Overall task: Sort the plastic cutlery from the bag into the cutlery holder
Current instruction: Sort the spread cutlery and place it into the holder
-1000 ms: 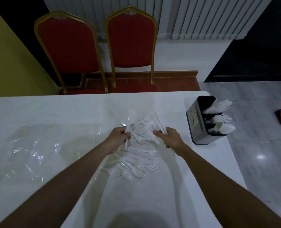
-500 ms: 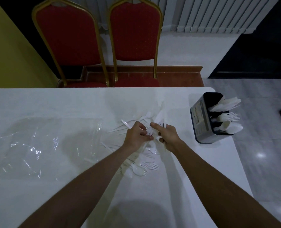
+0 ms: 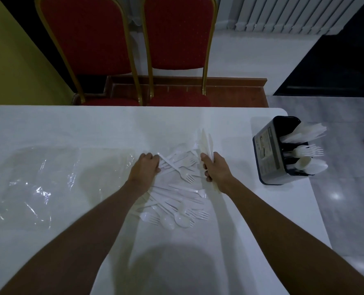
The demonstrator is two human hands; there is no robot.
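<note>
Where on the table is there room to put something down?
Bare table runs along the far edge, behind the plastic bag and the cutlery pile. There is a bare strip between the right hand, which holds knives, and the cutlery holder, and a patch at the near edge, between the forearms. The middle is crowded with cutlery; the bag covers the left.

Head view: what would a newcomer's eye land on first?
A scattered pile of white plastic cutlery on the table, with a bunch of knives held upright at its right. The black cutlery holder, part filled, stands near the table's right edge; a clear bag lies left.
</note>
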